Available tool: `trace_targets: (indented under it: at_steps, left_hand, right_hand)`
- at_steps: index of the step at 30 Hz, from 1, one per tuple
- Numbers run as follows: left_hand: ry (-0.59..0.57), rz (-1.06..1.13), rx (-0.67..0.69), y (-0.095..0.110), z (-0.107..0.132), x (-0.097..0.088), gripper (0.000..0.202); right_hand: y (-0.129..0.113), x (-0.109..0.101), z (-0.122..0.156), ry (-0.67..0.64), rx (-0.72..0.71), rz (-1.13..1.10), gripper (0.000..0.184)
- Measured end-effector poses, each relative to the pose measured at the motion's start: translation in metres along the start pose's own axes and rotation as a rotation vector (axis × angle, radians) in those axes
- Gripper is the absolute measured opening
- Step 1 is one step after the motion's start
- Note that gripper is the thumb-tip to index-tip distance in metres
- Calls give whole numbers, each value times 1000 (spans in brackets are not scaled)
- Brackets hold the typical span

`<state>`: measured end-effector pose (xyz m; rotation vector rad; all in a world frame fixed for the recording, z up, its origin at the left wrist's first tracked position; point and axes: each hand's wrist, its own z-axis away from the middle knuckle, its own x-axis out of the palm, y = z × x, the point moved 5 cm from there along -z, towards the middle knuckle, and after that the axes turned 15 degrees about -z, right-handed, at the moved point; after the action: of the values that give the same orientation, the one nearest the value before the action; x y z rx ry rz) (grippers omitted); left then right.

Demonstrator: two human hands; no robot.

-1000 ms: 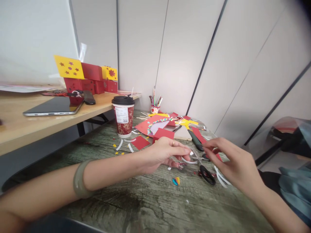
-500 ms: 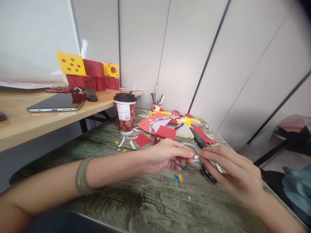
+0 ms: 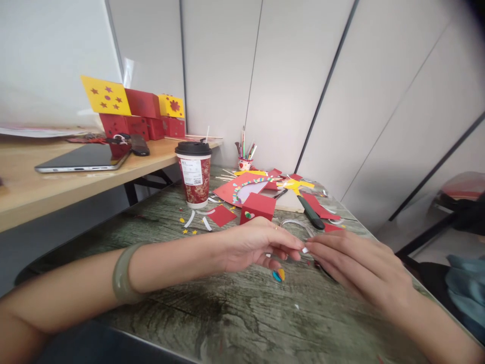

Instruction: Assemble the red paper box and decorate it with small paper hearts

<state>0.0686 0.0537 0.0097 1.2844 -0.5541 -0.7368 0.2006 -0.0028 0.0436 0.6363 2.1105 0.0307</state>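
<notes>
My left hand (image 3: 261, 245), a ring on one finger, is closed with thumb and fingertips pinched at a small white piece (image 3: 305, 249). From the other side my right hand (image 3: 359, 268) reaches the same piece, its fingers bent and pressed together at the tips. Whether the piece is paper or tape I cannot make out. Behind the left wrist stands a red paper box (image 3: 258, 206) with a green and cream oval on its side. Small blue and yellow petal-shaped pieces (image 3: 278, 275) lie just below the left fingers. Dark scissors handles (image 3: 326, 272) are mostly hidden under my right hand.
A lidded coffee cup (image 3: 194, 177) stands at the left. Behind the hands lie a green-handled cutter (image 3: 311, 212), red card (image 3: 223, 215), a clear tape ring (image 3: 297, 222) and a pen pot (image 3: 245, 164). A tablet (image 3: 85, 157) rests on the higher wooden desk (image 3: 113, 184).
The right fingers have flattened and lowered slightly, covering more of the scissors handles. The white piece stays between the fingertips. The view has shifted slightly.
</notes>
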Motion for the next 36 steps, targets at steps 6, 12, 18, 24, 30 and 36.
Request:
trace_targets:
  at_steps: [6,12,18,24,30,36]
  left_hand:
    - [-55,-18,12,-2,2,3,15]
    - [-42,-63,-12,-2,2,1,9]
    - [133,-419,127,-2,-8,-20,24]
    - [128,-1257,478,3,-7,-12,17]
    - [156,-1774,706,-1,4,7,17]
    - [151,-1859,826,-7,6,11,20]
  right_hand:
    - [-9,1,0,-100,-102,41,22]
    - [-4,7,-6,116,87,-95,20]
    - [8,6,-3,229,293,-211,17]
    - [29,10,6,271,567,-327,12]
    - [34,19,8,199,661,-418,10]
    - [33,27,7,108,714,-537,8]
